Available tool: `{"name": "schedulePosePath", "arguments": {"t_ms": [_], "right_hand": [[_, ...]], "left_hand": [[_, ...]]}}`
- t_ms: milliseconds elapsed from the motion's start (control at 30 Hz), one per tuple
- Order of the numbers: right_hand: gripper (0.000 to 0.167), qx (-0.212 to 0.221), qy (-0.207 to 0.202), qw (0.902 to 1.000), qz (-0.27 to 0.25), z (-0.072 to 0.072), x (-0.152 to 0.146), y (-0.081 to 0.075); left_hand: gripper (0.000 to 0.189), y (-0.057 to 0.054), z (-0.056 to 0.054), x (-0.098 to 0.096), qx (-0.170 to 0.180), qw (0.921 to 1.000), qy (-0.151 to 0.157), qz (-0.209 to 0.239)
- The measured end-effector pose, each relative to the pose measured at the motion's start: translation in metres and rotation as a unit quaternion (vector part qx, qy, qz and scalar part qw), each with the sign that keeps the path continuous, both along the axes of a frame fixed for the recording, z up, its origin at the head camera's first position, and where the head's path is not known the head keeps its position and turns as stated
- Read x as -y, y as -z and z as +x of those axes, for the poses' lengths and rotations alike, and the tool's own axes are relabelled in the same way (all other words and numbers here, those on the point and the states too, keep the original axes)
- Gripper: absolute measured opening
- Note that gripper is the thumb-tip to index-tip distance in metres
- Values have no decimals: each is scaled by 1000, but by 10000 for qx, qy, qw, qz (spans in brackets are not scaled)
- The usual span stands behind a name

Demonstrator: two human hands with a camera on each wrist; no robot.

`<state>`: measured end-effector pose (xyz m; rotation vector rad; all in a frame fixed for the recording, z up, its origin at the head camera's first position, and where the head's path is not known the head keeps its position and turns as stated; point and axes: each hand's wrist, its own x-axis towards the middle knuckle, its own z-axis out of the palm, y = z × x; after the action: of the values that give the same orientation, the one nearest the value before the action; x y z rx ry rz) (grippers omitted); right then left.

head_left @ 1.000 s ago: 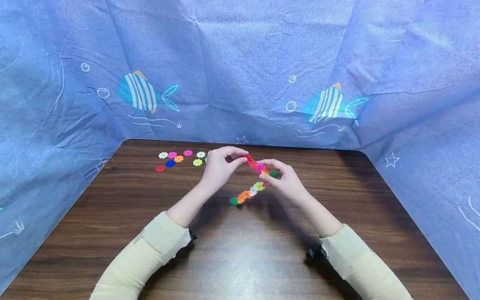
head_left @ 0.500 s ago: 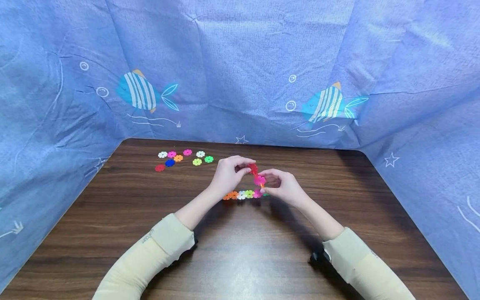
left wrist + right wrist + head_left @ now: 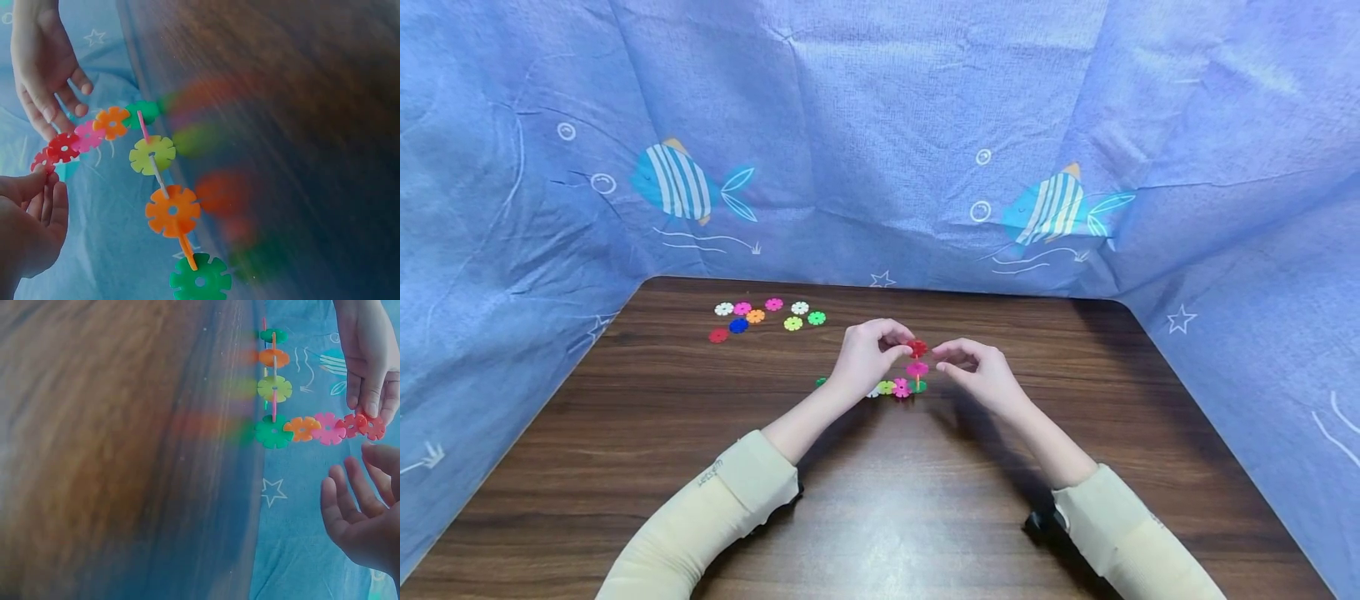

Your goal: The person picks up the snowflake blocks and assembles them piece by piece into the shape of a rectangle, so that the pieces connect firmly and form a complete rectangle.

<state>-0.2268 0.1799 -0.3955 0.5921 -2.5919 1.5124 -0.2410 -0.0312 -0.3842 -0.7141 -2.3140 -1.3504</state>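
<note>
Notched flower-shaped plastic discs are linked into an L-shaped chain. Its lower row runs from a dark green disc (image 3: 200, 281) through orange, white, lime and pink ones to a green corner disc (image 3: 274, 431). From that corner an upright part rises through an orange disc (image 3: 302, 429) and a pink disc (image 3: 917, 368) to two red discs (image 3: 63, 148). With thumb and fingers my left hand (image 3: 868, 358) pinches the top red disc (image 3: 373, 427). To the right of the column, my right hand (image 3: 985, 375) hangs apart with loosely bent fingers, holding nothing. My left hand partly covers the row in the head view.
Loose discs lie at the back left of the wooden table (image 3: 880, 517), among them a blue one (image 3: 739, 326), a red one (image 3: 718, 336) and a bright green one (image 3: 817, 318). A blue fish-print cloth (image 3: 880, 150) hangs behind and along the sides.
The chain has come down from a tilt, its row now along the table and its red end upright. My right hand has let go of the chain and moved off to the right.
</note>
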Motion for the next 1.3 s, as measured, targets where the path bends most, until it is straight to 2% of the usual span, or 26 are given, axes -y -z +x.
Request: {"name": "schedulePosePath", "arguments": {"t_ms": [367,500,667,733,967,1100,1300], "right_hand": [[17,-519,91,9985,-154,0,8,-6],[17,-675,-1,9976,-155,7,16,-19],[15,-816,10,9966,-78,16,24,-32],[13,-836,56,9965,-63,15,24,-31],[13,-884,64,9960,-80,-3,16,-8],[13,-840,102,9964,-103,-3,15,-7],[12,-851,73,9963,-7,-4,15,-6]], "left_hand": [[6,-1,2,-1,-195,9996,174,47],[7,0,3,-2,-237,9993,263,78],[8,1,4,-2,-333,9992,204,40],[7,1,4,0,-346,9992,183,-11],[9,-3,1,17,-117,9998,52,-131],[12,-11,-5,34,167,9993,-59,-322],[17,-14,-19,64,318,9964,-99,-782]]}}
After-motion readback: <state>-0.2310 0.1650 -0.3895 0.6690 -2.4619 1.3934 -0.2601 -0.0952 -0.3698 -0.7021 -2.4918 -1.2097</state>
